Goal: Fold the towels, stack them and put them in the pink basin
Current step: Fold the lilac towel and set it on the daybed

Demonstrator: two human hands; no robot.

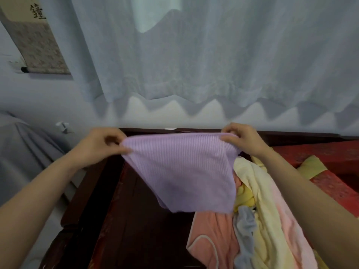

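Purple towel (180, 171): was held up in the air, stretched between both hands, with the lower edge hung free above the table (139, 230).
Left hand (101, 144): the towel's top left corner was pinched between the thumb and curled fingers.
Right hand (242, 139): the top right corner was pinched the same way.
Risk, slip: little cloth was gripped at each corner. If either pinch were loosened, the towel would likely be dropped crumpled.
Risk, skew: the towel was narrowed toward the bottom and its top edge sagged. A crooked fold was judged likely unless it was squared first.
Risk, snag: the lower right side was hung just beside the pile of unfolded towels (262, 220), so loose pieces could be dragged along.
Pink basin: was not seen.
Open room: bare dark wood was shown left of the pile, judged enough for laying the towel flat.
Edges: a raised wooden rim was seen along the table's left and far sides. The curtain (213, 55) was hung behind, apart from the hands, and a red cushion (320, 158) was placed beyond the right arm.
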